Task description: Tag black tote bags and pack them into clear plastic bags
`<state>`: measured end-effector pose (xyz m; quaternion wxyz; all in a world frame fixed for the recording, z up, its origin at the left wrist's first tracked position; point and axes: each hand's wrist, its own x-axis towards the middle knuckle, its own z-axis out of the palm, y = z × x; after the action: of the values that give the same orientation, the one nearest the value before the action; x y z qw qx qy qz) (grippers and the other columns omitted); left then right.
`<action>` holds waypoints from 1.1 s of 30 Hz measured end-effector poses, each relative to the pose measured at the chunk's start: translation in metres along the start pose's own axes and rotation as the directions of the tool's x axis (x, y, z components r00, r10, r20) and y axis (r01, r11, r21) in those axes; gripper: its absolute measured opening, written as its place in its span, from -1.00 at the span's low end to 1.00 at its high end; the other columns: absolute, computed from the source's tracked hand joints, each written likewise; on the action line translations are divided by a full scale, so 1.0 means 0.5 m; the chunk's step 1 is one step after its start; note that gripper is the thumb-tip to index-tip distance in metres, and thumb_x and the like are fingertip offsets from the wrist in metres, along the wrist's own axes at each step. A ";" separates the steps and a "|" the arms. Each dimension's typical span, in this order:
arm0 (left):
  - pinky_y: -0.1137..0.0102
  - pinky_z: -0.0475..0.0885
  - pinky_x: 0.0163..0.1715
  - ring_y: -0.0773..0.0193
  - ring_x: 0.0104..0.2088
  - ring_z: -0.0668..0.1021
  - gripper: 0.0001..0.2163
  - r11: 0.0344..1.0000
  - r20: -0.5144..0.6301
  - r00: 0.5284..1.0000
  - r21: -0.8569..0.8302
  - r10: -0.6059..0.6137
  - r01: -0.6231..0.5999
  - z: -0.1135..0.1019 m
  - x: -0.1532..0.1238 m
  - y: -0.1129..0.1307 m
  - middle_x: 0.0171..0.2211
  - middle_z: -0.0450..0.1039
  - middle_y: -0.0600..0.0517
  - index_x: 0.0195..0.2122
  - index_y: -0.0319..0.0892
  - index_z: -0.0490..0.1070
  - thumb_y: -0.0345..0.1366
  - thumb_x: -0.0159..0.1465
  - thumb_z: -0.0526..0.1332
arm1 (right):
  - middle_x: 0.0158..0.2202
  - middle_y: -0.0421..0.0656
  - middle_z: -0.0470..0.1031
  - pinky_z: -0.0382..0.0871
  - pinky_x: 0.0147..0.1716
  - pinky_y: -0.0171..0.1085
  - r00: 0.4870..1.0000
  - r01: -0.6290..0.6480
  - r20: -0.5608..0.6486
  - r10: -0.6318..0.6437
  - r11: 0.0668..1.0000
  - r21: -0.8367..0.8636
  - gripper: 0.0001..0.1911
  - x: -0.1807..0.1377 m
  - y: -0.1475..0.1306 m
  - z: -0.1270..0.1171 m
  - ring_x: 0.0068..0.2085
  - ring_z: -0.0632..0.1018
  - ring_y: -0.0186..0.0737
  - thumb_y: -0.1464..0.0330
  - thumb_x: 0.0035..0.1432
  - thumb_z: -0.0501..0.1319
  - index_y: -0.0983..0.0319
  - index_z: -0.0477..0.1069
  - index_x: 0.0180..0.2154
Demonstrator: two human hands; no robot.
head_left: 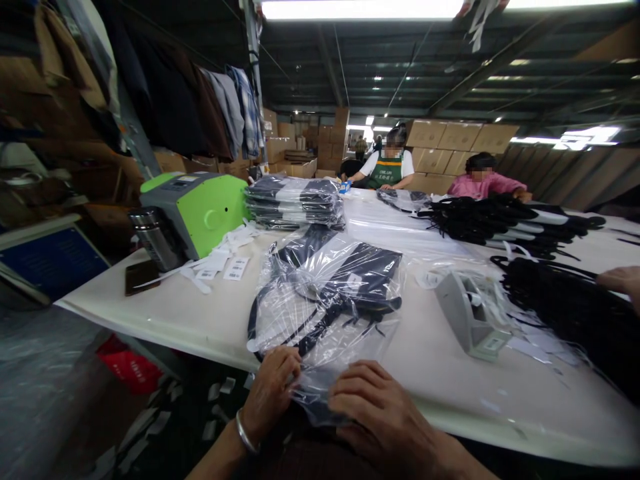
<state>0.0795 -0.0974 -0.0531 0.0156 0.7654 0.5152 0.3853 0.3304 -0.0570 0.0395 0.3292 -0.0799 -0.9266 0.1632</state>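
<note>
Fingers (287,357) of left hand (273,381) and right hand (377,403) pinch a clear bag's (350,343) near end, its white label (354,284) unreadable.

A pale table (200,317) bore a clear plastic bag (320,293) with dark goods (377,273) inside, its near end past the edge.

At left stood a green-and-gray machine (210,207), a metal flask (157,240) and a flat dark object (141,277) beside white labels (235,269); behind the bag rose a stack of bagged goods (295,200); at right sat a gray dispenser (467,320) near heaps of black items (500,223).

Head view, forward-down across table (200,313)
</note>
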 end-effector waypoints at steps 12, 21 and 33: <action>0.17 0.45 -0.08 0.12 -0.15 0.52 -0.83 0.998 0.023 0.998 0.025 -0.059 0.058 0.004 0.004 -0.001 -0.30 0.46 0.02 -0.36 -0.12 0.31 -0.57 0.21 0.12 | -0.26 -0.28 0.60 0.42 -0.10 -0.38 0.993 0.099 0.062 -0.105 0.991 0.085 -0.82 0.035 -0.062 -0.001 -0.20 0.54 -0.41 0.28 0.41 0.12 0.16 0.46 -0.20; 0.10 0.41 0.01 0.08 -0.07 0.50 -0.86 0.997 0.052 0.996 0.010 -0.071 0.071 0.003 0.000 -0.002 -0.23 0.48 -0.01 -0.36 -0.12 0.32 -0.52 0.22 0.16 | 0.24 -0.15 0.34 0.05 0.34 0.16 0.899 0.262 0.429 -0.088 0.893 -0.365 -0.81 0.000 -0.006 0.024 0.32 0.24 -0.01 0.27 0.38 0.13 0.10 0.52 -0.13; 0.12 0.41 -0.05 0.10 -0.17 0.48 -0.86 0.993 0.109 0.987 -0.015 -0.117 0.120 0.002 0.006 0.001 -0.33 0.41 0.02 -0.39 -0.14 0.27 -0.41 0.30 0.21 | 0.08 -0.07 0.52 0.14 0.34 0.02 0.910 0.324 0.387 -0.148 0.837 -0.442 -0.74 -0.021 -0.007 0.052 0.24 0.37 -0.02 0.33 0.33 0.14 0.30 0.56 -0.11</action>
<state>0.0810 -0.0950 -0.0515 0.0747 0.7529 0.5540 0.3474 0.3216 -0.0696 0.0155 0.1520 -0.0160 -0.9819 -0.1119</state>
